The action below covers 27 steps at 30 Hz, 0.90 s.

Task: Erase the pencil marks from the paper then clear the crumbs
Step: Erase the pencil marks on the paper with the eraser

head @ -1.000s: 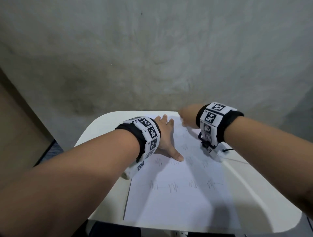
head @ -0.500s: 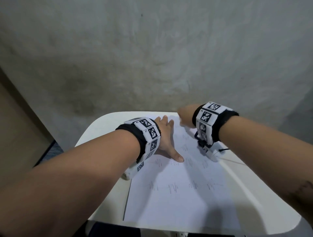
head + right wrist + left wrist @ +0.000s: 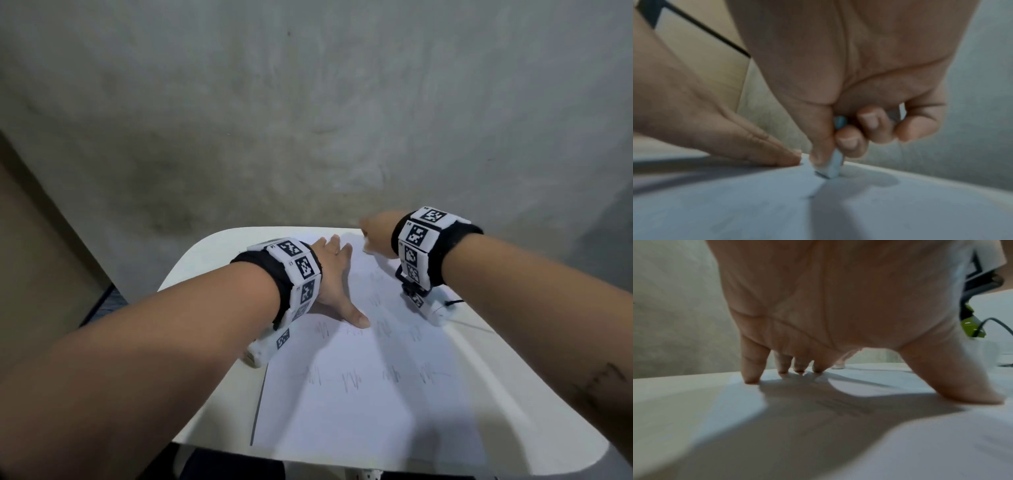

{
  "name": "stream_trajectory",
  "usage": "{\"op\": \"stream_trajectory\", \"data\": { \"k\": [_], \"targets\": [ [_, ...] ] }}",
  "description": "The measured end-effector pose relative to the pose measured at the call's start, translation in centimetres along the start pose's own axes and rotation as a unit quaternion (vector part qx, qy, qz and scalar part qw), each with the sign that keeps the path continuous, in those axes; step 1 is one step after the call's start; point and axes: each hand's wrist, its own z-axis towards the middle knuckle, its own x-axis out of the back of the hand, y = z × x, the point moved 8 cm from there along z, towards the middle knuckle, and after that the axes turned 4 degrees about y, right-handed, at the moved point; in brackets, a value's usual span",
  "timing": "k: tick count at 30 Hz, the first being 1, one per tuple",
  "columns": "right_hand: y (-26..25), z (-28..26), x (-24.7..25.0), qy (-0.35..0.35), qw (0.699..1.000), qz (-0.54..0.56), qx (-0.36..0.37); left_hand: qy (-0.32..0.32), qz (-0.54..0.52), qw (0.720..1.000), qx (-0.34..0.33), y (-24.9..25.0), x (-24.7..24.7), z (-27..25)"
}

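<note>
A white sheet of paper (image 3: 363, 404) with rows of pencil squiggles (image 3: 351, 380) lies on a small white table (image 3: 205, 260). My left hand (image 3: 334, 274) lies spread flat on the sheet's far left part, fingertips (image 3: 751, 379) and thumb pressing it down. My right hand (image 3: 375, 234) is at the sheet's far edge, pinching a white eraser (image 3: 831, 165) with a blue end between thumb and fingers. The eraser's tip touches the paper. In the head view the eraser (image 3: 368, 247) barely shows under the right hand.
A grey wall (image 3: 308, 120) rises just behind the table. A brown panel (image 3: 30, 257) stands at the left. The table's rounded right edge (image 3: 534, 377) and near edge lie close to the sheet. A thin black cable (image 3: 452, 303) trails from my right wrist.
My right hand has shifted slightly left along the sheet's far edge with the eraser. My left hand has stayed flat in the same place.
</note>
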Motion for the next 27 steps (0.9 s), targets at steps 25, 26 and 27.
{"op": "stream_trajectory", "data": {
  "k": [25,26,27],
  "targets": [
    [-3.6,-0.7,0.0,-0.005,0.996,0.041,0.083,-0.002,0.01,1.0,0.003,-1.8,-0.4,-1.4],
    [-4.2,-0.8,0.1,-0.006,0.995,0.032,0.098,-0.002,0.012,1.0,0.002,-1.8,-0.4,-1.4],
    [-4.2,-0.4,0.1,0.005,0.993,0.027,0.111,-0.004,0.012,1.0,0.002,-1.8,-0.4,-1.4]
  ]
}}
